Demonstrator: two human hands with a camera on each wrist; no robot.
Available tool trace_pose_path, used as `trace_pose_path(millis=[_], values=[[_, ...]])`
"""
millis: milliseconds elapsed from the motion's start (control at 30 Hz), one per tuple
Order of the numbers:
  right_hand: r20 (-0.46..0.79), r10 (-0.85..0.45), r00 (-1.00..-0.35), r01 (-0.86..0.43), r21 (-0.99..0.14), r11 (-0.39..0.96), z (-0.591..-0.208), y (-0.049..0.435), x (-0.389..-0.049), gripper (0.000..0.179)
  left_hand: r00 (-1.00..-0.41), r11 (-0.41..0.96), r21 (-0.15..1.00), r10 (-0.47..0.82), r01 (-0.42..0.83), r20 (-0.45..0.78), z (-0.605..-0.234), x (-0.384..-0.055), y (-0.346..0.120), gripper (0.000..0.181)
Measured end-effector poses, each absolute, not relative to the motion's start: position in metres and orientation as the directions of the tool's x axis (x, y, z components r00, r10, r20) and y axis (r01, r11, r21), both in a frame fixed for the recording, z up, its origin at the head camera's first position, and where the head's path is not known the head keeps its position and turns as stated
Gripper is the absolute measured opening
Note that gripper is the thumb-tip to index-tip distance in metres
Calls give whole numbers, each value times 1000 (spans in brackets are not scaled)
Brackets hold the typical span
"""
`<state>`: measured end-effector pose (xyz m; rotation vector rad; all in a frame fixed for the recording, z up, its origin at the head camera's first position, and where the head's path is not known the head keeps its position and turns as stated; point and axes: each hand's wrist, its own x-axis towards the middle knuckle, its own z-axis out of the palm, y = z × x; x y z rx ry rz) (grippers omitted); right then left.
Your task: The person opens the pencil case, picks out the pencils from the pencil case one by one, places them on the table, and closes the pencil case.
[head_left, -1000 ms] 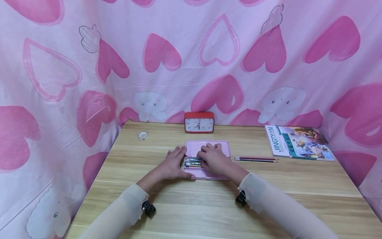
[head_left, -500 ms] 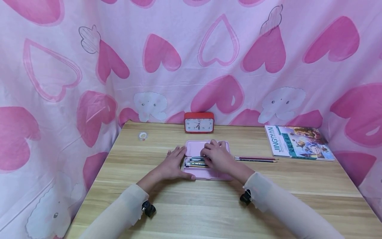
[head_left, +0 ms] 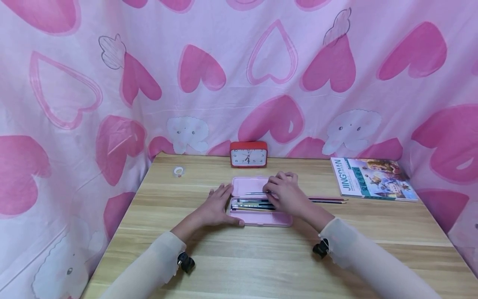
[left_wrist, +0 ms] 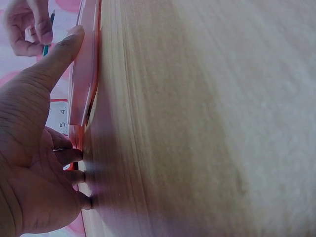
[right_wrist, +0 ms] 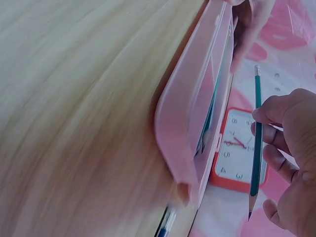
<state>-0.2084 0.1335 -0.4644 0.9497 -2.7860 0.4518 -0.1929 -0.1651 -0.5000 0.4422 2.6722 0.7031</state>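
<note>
Shifted rightward since the earlier frame, the right hand (head_left: 286, 194) pinches a green pencil (right_wrist: 256, 143) between thumb and fingers, raised over an open pink pencil case (head_left: 261, 217) mid-tabletop (head_left: 239, 265). More pencils (head_left: 254, 205) lie inside the case. At its left end, the left hand (head_left: 214, 207) is spread wide, thumb touching the near edge. Two pencils (head_left: 330, 202) lie right of the case; a red clock (head_left: 249, 158) stands behind, with a tape roll (head_left: 178, 174) farther left and a magazine (head_left: 375, 178) far right.
</note>
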Motion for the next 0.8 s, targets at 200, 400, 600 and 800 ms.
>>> trace_pose_path(millis=[200, 400, 600, 800], values=[[227, -537, -812, -582, -246, 775, -467, 156, -207, 20, -892, 830, 518, 377, 207, -248, -498, -191, -165, 142], [189, -490, -851, -525, -284, 803, -471, 182, -203, 23, -893, 828, 522, 376, 204, -248, -498, -190, -165, 143], [213, -464, -860, -508, -280, 814, -475, 210, -200, 20, -894, 829, 523, 370, 196, -252, -498, -190, -164, 143], [221, -443, -869, -490, -257, 833, -479, 237, -197, 20, -896, 831, 521, 367, 194, -251, -496, -190, -163, 143]])
